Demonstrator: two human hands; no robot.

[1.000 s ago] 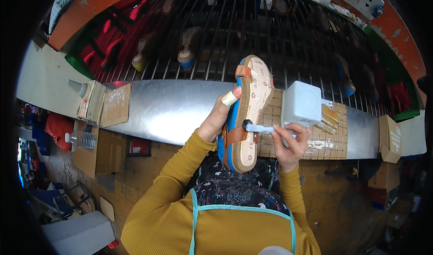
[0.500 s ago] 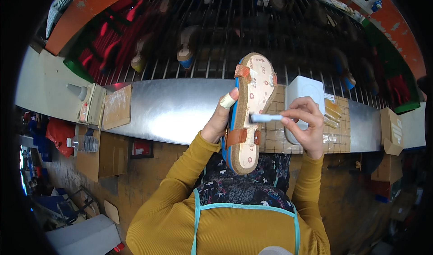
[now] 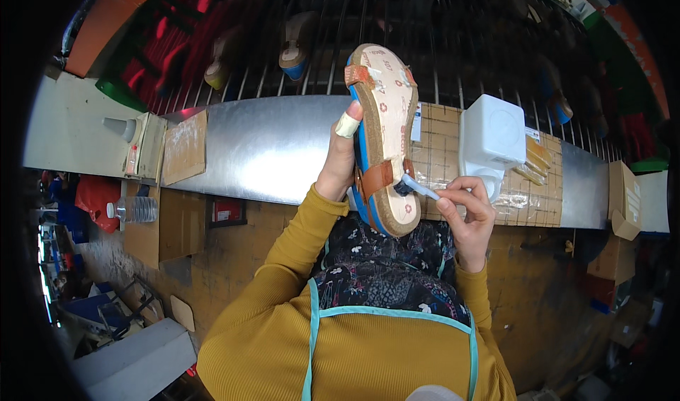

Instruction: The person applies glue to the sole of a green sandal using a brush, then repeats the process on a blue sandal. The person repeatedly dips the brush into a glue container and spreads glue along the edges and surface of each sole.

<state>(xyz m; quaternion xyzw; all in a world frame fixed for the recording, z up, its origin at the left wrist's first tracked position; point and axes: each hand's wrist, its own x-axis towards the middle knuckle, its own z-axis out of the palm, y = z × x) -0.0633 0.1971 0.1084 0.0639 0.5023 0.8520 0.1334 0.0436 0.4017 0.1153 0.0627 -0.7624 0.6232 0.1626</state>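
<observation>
My left hand [image 3: 338,153] is closed around the left side of a shoe [image 3: 397,139], bottom facing up, with a cork-coloured rim, a pale insole board, brown straps wrapped over the edges and blue along one side. A pale wrap covers my left thumb, which presses the rim. Between the fingertips of my right hand [image 3: 469,217] is a small light-blue brush [image 3: 422,188]. Its dark bristles touch the heel half, beside the lower strap end. A white plastic container [image 3: 496,132] stands on the cardboard just right of the shoe.
Behind the metal ledge [image 3: 283,139] runs a rack of bars [image 3: 248,75] carrying several shoes. Brown cardboard [image 3: 439,153] covers the ledge's right part, with yellowish strips [image 3: 536,161] on it. Cardboard boxes [image 3: 623,202] stand at the right; a plastic bottle [image 3: 134,210] lies at the left.
The brush has moved from the middle of the sole down to the heel half, by the lower strap. The shoe has shifted slightly up and left in view, and the view has tilted.
</observation>
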